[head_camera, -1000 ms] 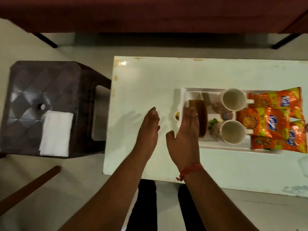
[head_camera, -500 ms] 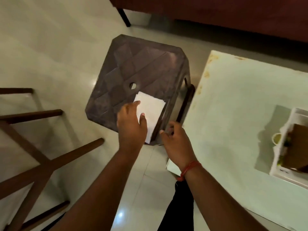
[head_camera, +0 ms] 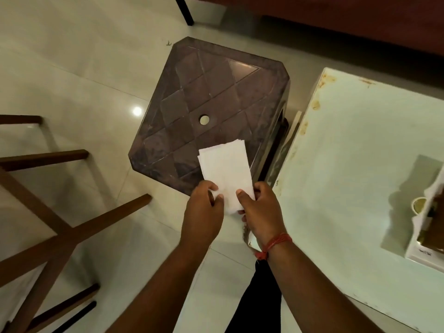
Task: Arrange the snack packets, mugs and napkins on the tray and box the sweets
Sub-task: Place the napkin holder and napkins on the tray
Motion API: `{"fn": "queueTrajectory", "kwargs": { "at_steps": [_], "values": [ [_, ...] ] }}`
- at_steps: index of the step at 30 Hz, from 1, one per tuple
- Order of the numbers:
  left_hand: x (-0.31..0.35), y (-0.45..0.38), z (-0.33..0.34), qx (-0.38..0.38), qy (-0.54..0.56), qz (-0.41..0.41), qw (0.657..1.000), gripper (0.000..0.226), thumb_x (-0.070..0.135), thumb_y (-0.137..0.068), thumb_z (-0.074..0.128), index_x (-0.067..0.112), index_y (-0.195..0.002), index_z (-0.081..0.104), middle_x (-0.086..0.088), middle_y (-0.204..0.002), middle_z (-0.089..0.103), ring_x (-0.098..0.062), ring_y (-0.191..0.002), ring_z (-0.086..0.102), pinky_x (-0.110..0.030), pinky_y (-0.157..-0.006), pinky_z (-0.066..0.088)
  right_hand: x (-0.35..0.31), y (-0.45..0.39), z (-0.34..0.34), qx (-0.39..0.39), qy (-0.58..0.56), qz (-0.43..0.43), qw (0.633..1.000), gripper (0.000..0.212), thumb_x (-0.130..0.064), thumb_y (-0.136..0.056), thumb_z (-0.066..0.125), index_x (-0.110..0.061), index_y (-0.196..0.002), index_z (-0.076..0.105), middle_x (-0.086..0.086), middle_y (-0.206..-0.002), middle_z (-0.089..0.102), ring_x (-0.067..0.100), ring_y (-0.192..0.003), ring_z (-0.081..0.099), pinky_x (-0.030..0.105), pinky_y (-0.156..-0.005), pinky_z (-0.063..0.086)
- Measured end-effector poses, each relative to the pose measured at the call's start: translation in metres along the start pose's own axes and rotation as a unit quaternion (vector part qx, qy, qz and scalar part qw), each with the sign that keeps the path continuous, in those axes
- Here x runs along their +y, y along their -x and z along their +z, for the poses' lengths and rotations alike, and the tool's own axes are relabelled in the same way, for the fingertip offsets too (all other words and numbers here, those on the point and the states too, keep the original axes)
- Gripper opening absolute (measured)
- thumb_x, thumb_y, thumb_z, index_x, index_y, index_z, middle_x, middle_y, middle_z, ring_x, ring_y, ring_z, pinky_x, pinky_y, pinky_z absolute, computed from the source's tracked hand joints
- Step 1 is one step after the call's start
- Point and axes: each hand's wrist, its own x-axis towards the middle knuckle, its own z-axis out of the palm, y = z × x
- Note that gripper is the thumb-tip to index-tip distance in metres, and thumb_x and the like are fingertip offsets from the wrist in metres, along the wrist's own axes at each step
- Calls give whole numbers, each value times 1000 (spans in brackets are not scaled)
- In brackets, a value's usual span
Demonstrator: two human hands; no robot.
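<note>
Both hands clamped on the near end of a stack of white napkins (head_camera: 224,169): left hand (head_camera: 204,210) pinching the near-left corner between thumb and fingers, right hand (head_camera: 258,207) pinching the near-right edge with the thumb pressed on top and the remaining fingers tucked beneath, out of sight. Held over the near corner of the brown plastic stool (head_camera: 204,109); impossible to tell whether the far end touches the seat or floats just above it. Long axis of the stack running away from the body, tilted a little to the right at the far end, with the sheet edges slightly fanned there. Gripped only at the short near edge, so the rest likely to sag or spread if swung quickly. Destination well off to the right: white tray (head_camera: 425,254) sitting on the pale green table (head_camera: 348,188), cut off by the right border of the view, with a small cup (head_camera: 419,205) just beside its near-left rim. Mugs and snack packets not visible here. Right hand the nearer of the two to the tray, with the table edge just beside its wrist, so probably a sideways carry to the right across bare tabletop, with the stack to be turned or kept lengthwise to suit whatever free space the tray offers, which cannot be judged from this angle.
</note>
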Motion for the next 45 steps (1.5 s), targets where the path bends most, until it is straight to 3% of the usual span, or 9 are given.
{"fn": "queueTrajectory", "kwargs": {
  "at_steps": [6,12,18,22,28,31,34,39,45],
  "values": [
    [22,52,14,30,243,-143,959,14,37,-94,60,35,-101,49,6,-108,63,-13,-88,63,-19,-69,53,7,10,-46,-165,-190,27,968,41,-24,-79,60,-21,-119,62,3,-115,69,27,-95,63,23,-50,45],
    [64,97,65,-223,601,-348,684,54,43,-78,69,4,-116,63,-19,-112,71,-36,-101,69,-45,-74,58,46,24,-128,-233,-394,50,888,49,-10,-71,54,-11,-119,65,17,-94,59,22,-66,56,21,-41,37],
    [112,126,132,-349,642,-305,611,65,44,-93,57,-2,-138,50,-25,-140,52,-39,-123,55,-47,-91,54,86,38,-209,-231,-540,42,808,59,-8,-67,63,-14,-126,64,13,-104,66,23,-77,66,24,-43,46],
    [153,145,170,-361,593,-251,674,57,35,-90,59,0,-134,55,-22,-133,59,-35,-121,58,-47,-101,48,101,41,-261,-207,-558,27,803,61,-8,-67,63,-18,-127,63,12,-107,67,22,-79,67,22,-42,46],
    [199,159,203,-235,442,-151,852,34,2,-90,62,6,-123,59,-15,-115,70,-32,-100,68,-49,-87,57,114,44,-328,-22,-246,-41,968,62,-13,-70,53,-31,-129,59,0,-104,71,17,-70,59,26,-44,38],
    [218,169,217,-206,345,-81,912,38,5,-86,67,16,-122,59,-5,-114,70,-27,-103,68,-50,-93,55,121,47,-355,56,-60,-79,994,64,-17,-77,58,-45,-133,49,-23,-108,65,10,-91,63,16,-61,47],
    [233,180,230,-199,295,-36,934,50,4,-85,67,19,-132,54,-1,-120,69,-21,-105,68,-47,-95,54,126,51,-372,92,77,-141,983,70,-20,-82,58,-46,-142,35,-17,-114,64,12,-99,61,22,-79,53],
    [250,194,247,-187,265,-3,946,51,6,-86,62,27,-132,53,6,-118,70,-13,-101,69,-41,-91,56,125,58,-382,123,267,-219,930,78,-27,-81,53,-47,-149,20,-2,-99,68,18,-80,63,30,-63,51],
    [261,203,253,-213,321,-35,922,39,18,-72,62,26,-110,68,1,-102,76,-22,-93,73,-41,-80,60,128,61,-380,136,318,-270,899,78,-28,-82,52,-41,-152,20,-2,-110,68,21,-91,66,36,-70,57]
  ]
}}
